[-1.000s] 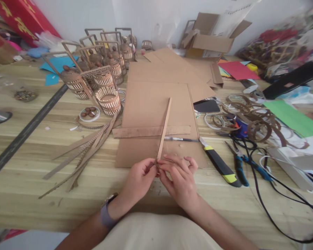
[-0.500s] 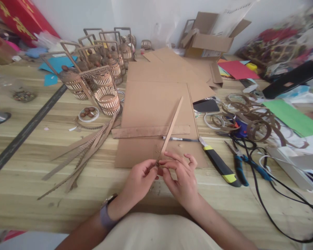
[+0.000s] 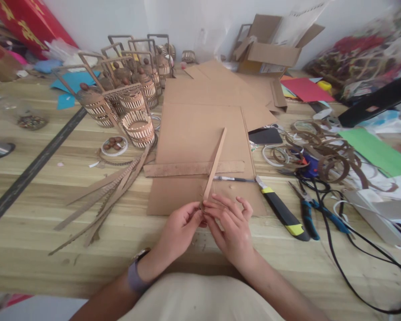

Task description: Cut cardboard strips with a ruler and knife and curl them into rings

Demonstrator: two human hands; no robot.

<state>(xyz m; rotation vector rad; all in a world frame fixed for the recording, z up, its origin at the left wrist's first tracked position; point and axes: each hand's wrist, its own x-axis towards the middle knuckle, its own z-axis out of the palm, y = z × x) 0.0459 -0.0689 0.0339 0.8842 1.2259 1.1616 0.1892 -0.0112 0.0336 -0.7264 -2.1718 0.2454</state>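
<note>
Both hands meet at the near end of a narrow cardboard strip (image 3: 216, 160), which slants up and away over the cardboard sheets. My left hand (image 3: 182, 227) pinches the strip's near end between thumb and forefinger. From the other side, my right hand (image 3: 230, 223) presses its fingertips on the same end, its little finger raised. The fingers partly cover how that end is bent or rolled. Under the strip lie a flat cardboard sheet (image 3: 200, 129) and a ruler-like cardboard piece (image 3: 173, 170). A pen (image 3: 232, 179) rests just beyond my right hand.
Right of the hands lie a utility knife (image 3: 282, 209), pliers (image 3: 309, 216), a black cable (image 3: 334, 272) and coiled cardboard strips (image 3: 332, 167). To the left are loose corrugated strips (image 3: 110, 203), a ring with brown beads (image 3: 114, 146) and several small lantern-like baskets (image 3: 137, 127).
The strip's far end has swung slightly left and nearer to me. My right fingertips have closed in on the near end; my left hand has hardly moved.
</note>
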